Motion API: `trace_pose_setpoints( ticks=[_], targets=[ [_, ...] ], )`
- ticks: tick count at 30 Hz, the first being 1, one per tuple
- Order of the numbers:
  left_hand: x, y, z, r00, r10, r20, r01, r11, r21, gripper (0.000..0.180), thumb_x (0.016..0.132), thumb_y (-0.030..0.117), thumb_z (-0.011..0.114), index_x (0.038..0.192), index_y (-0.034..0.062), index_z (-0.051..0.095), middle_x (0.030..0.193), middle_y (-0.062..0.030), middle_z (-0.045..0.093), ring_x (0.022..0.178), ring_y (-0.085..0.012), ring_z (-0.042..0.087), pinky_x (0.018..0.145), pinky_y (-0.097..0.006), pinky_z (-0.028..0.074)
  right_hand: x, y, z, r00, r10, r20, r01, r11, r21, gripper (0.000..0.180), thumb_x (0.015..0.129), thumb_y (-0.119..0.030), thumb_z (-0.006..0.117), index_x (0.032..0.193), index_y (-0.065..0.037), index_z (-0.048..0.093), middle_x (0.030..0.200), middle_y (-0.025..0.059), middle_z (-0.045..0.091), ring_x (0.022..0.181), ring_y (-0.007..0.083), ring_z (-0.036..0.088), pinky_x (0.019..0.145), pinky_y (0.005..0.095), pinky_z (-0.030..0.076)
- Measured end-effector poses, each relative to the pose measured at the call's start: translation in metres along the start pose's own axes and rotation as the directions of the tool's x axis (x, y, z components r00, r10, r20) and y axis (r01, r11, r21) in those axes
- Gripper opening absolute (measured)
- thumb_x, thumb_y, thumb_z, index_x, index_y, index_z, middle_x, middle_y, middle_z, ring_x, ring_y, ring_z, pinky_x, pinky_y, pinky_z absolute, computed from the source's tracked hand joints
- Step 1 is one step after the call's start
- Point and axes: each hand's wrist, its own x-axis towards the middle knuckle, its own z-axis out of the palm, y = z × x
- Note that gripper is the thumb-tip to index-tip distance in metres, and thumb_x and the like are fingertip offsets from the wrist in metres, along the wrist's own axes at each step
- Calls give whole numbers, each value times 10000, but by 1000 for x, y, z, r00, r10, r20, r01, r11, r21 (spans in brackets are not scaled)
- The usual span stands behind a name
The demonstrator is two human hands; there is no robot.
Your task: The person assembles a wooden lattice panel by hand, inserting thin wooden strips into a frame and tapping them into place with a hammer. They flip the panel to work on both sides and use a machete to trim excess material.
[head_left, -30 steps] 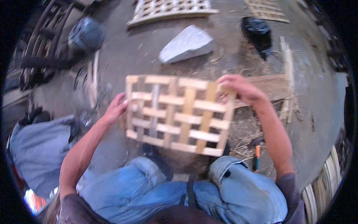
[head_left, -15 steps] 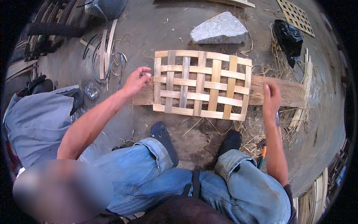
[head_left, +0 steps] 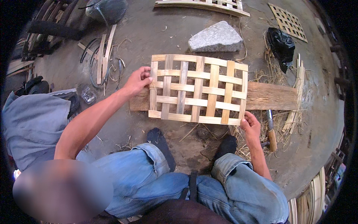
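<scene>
A flat woven lattice panel of pale bamboo strips [head_left: 198,89] is held up over a rough wooden plank [head_left: 271,96], which lies crosswise on the ground. My left hand [head_left: 139,80] is closed at the panel's left edge, thumb in front and fingers behind. At the lower right corner, my right hand [head_left: 251,127] pinches the panel between thumb and fingers. A knife [head_left: 271,131] with a wooden handle lies to the right of that hand, its blade tip near the plank.
Beyond the panel sits a pale angular stone [head_left: 216,37]. A stack of woven panels [head_left: 203,7] lies at the far edge, another panel [head_left: 288,22] at far right. A black plastic bag [head_left: 280,47] and straw-like shavings [head_left: 244,149] lie to the right. Loose strips [head_left: 106,56] are at left.
My right hand has come from beside the plank to the panel's lower right corner and gripped it. My left hand has met the left edge. The knife now shows where my right forearm was.
</scene>
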Motion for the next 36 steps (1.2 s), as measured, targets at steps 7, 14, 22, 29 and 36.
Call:
trace_pose_setpoints(
  ticks=[7, 14, 22, 29, 36],
  targets=[
    [6, 8, -6, 997, 69, 44, -63, 991, -121, 595, 917, 125, 610, 1442, 10, 356, 1220, -122, 613, 1131, -182, 569, 995, -348, 437, 38, -37, 1, 981, -140, -132, 129, 987, -92, 289, 887, -66, 661, 1160, 16, 617, 972, 60, 677, 816, 115, 619, 735, 257, 510],
    [20, 5, -9, 993, -48, 104, 44, 998, 38, 746, 920, 154, 607, 1531, 13, 204, 1331, -135, 562, 1262, -216, 501, 1093, -381, 346, 43, -26, 14, 940, -254, -228, 169, 927, -336, 179, 855, -50, 695, 1020, 16, 668, 924, 65, 696, 831, 117, 644, 756, 258, 512],
    [16, 38, 0, 992, 53, 117, -50, 998, -32, 786, 910, 136, 596, 1546, 18, 150, 1350, -166, 537, 1258, -231, 505, 1071, -355, 376, 32, -12, 8, 914, -300, -272, 246, 945, -214, 152, 850, 16, 691, 997, 10, 651, 914, 51, 687, 841, 107, 633, 776, 247, 506],
    [21, 18, -1, 991, -81, 108, 77, 996, 38, 766, 924, 109, 571, 1549, 22, 137, 1331, -163, 551, 1230, -232, 521, 1011, -351, 427, 34, -9, 7, 922, -257, -288, 208, 959, -193, 166, 842, 19, 697, 996, 4, 637, 920, 56, 688, 821, 103, 630, 756, 240, 506],
    [25, 22, -1, 984, -51, 173, 43, 998, 46, 780, 924, 104, 570, 1552, 28, 112, 1352, -164, 530, 1213, -225, 525, 985, -380, 453, 28, -20, 13, 932, -201, -301, 195, 979, -51, 150, 842, -4, 703, 978, -4, 639, 887, 49, 682, 805, 103, 625, 748, 240, 501]
  ],
)
